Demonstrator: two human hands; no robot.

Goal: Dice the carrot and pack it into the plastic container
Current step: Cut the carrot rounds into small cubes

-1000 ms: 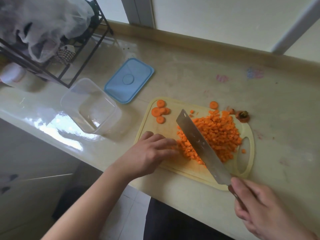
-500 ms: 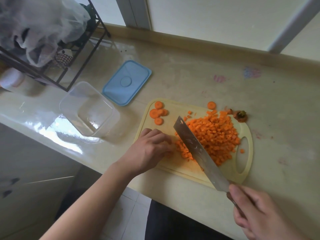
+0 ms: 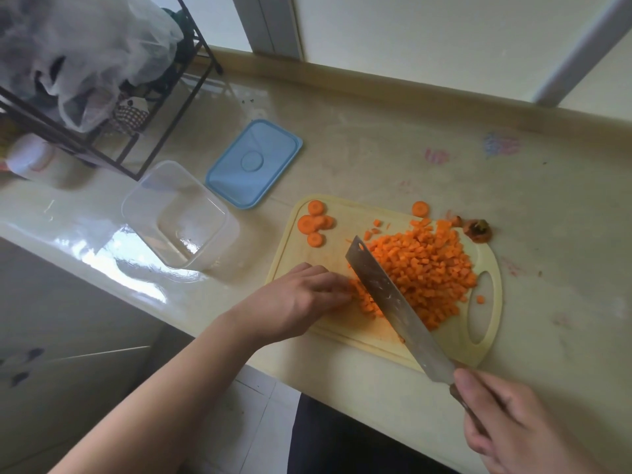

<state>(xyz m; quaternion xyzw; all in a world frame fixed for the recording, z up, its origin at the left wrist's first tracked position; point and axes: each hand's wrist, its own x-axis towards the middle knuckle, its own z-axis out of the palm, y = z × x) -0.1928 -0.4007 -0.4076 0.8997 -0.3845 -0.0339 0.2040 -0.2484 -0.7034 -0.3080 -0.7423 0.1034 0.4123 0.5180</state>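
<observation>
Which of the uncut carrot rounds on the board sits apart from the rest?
The lone carrot round at the far edge of the cutting board, just beyond the diced pile. The other carrot rounds cluster at the far-left corner.

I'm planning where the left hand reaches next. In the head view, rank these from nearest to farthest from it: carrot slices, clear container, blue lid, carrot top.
From the left hand:
1. Carrot slices, just beyond it on the board's far left corner.
2. Clear container, to its left on the counter.
3. Blue lid, behind the container.
4. Carrot top, off the board's far right corner.
</observation>
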